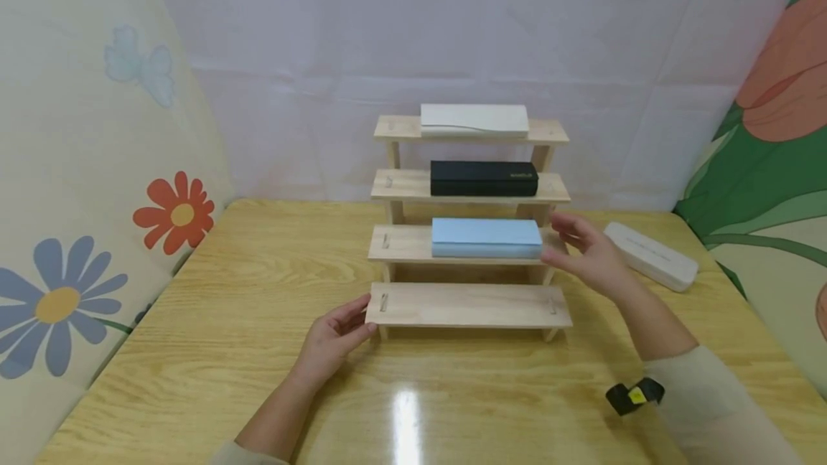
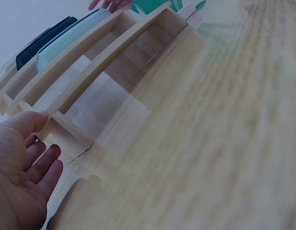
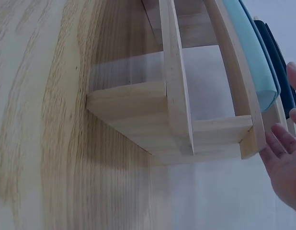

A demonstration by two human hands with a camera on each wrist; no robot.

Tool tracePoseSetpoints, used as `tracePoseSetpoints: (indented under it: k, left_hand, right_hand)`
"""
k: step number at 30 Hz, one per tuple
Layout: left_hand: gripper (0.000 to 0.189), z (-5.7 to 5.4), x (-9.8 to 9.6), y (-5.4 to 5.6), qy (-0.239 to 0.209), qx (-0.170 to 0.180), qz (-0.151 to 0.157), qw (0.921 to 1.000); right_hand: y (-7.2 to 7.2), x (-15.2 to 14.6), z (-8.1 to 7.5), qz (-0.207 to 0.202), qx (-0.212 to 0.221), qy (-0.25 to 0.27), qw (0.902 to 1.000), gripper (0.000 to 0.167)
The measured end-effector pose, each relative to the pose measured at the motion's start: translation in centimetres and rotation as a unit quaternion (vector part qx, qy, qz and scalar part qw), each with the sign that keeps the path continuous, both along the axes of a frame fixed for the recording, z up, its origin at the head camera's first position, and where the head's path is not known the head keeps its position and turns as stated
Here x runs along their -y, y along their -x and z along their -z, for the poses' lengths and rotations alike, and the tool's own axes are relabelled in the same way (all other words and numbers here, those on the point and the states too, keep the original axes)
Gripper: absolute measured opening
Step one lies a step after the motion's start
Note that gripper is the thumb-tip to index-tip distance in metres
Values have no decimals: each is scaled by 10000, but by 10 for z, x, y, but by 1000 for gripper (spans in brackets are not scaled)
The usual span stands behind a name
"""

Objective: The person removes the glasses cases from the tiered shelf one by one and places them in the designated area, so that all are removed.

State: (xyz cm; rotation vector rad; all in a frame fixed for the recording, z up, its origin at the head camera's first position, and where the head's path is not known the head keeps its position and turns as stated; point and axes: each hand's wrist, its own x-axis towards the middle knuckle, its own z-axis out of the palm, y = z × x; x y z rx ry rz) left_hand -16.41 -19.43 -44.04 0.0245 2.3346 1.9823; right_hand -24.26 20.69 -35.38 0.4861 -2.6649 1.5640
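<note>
A four-tier wooden display stand (image 1: 468, 307) stands on the table. My left hand (image 1: 332, 343) touches the left end of its lowest shelf, thumb at the front corner; in the left wrist view the hand's (image 2: 26, 167) other fingers are loosely bent beside the stand. My right hand (image 1: 594, 257) is at the right end of the second shelf from the bottom, fingers relaxed, close to a light blue case (image 1: 486, 237). The right wrist view shows those fingers (image 3: 284, 141) by the shelf end; contact is unclear. A black case (image 1: 483, 179) and a white case (image 1: 474, 120) lie on the upper two shelves.
Another white case (image 1: 651, 257) lies on the table to the right of the stand, behind my right hand. A black strap with a yellow patch (image 1: 636, 395) is at my right sleeve. A pale cloth wall (image 1: 297, 128) hangs behind the wooden table (image 1: 258, 264); flowered panels flank it.
</note>
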Motion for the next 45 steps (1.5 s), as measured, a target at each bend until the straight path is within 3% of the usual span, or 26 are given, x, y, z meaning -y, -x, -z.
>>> tracePoseSetpoints:
  k: [21,45]
  left_hand:
    - [52,1,0,0,-45,-54,24,10000]
    - [51,3,0,0,-54,-57,-44,10000]
  right_hand:
    - [14,20,-5,-372,337,0,9987,66]
    - [28,38,-6,-374,309,-1049,9933,70]
